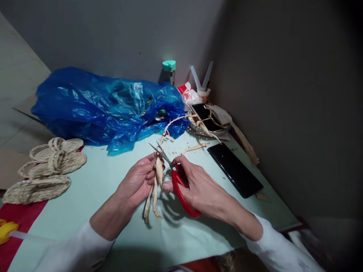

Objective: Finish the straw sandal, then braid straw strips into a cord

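Observation:
My left hand (138, 181) is closed, pinching a bundle of pale dried leaf strips (156, 185) whose loose ends hang down toward the table. One long strip (170, 126) arcs up and away to the blue bag. My right hand (198, 187) grips red-handled scissors (181, 190). Their grey blades (159, 151) are parted and point up-left, right at the top of the bundle. Both hands hover just above a pale green table (93, 189).
A crumpled blue plastic bag (104, 105) fills the back. Several woven straw mats (45, 166) lie at the left. A black phone (235, 170) lies at the right; a second dark device (204, 113) sits among the scraps behind it. A green-capped bottle (169, 70) stands by the wall.

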